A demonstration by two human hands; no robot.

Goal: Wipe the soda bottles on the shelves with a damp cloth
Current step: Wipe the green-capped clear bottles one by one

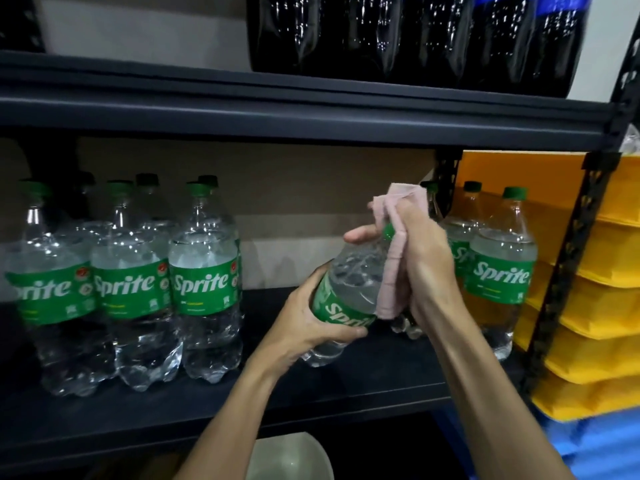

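Hands: left hand (311, 327) wraps label of tilted Sprite bottle (349, 289); right hand (426, 265) clamps pink cloth (393, 271) round neck/cap. Bottle betw. both hands, over shelf (207, 403). Step: wiping top. Next, prob.: cloth down body, left hand turning it; other bottles (204, 282) wait left of left hand.

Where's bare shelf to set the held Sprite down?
Widest gap: the dark shelf board between the left Sprite cluster and the right Sprite bottles, under the held bottle. A narrow front strip runs before the left cluster. Both ends are crowded.
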